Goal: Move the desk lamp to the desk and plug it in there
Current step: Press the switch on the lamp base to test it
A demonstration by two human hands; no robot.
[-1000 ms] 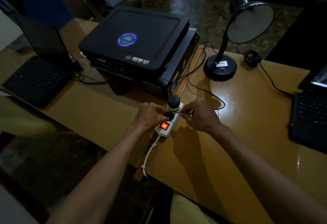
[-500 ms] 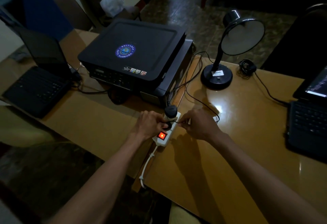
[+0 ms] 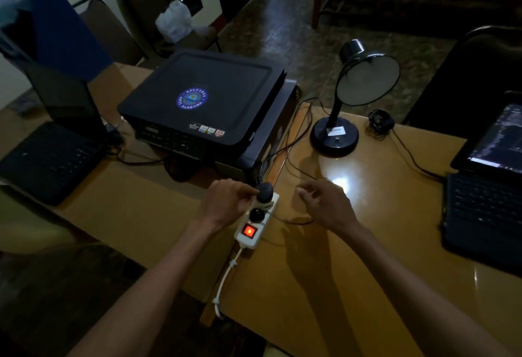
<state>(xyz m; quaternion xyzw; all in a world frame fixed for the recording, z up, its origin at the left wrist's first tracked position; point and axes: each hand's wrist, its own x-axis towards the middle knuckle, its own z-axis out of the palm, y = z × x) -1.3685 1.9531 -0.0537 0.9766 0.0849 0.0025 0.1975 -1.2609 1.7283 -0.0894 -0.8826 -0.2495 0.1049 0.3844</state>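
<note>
The black desk lamp [image 3: 334,138] stands unlit on the glossy wooden desk [image 3: 367,243], its round shade [image 3: 367,81] facing me. A thin black cord runs from its base to a white power strip [image 3: 264,222] at the desk's left edge, whose red switch [image 3: 249,231] glows. A small black plug [image 3: 257,212] sits in the strip's middle socket, a bigger black plug [image 3: 265,189] in the far one. My left hand [image 3: 226,202] grips the strip's far end, fingertips against the bigger plug. My right hand [image 3: 329,204] hovers just right of the strip, fingers apart, holding nothing.
A black printer [image 3: 203,99] sits on the adjoining table behind the strip. An open laptop [image 3: 50,156] lies at far left, another laptop [image 3: 485,201] at the right edge. A coiled black cable [image 3: 380,122] rests behind the lamp. Chairs stand beyond the tables.
My right hand has let go of the small plug and lifted away to the right. The plug stays seated in the strip. My left hand stays on the strip.
</note>
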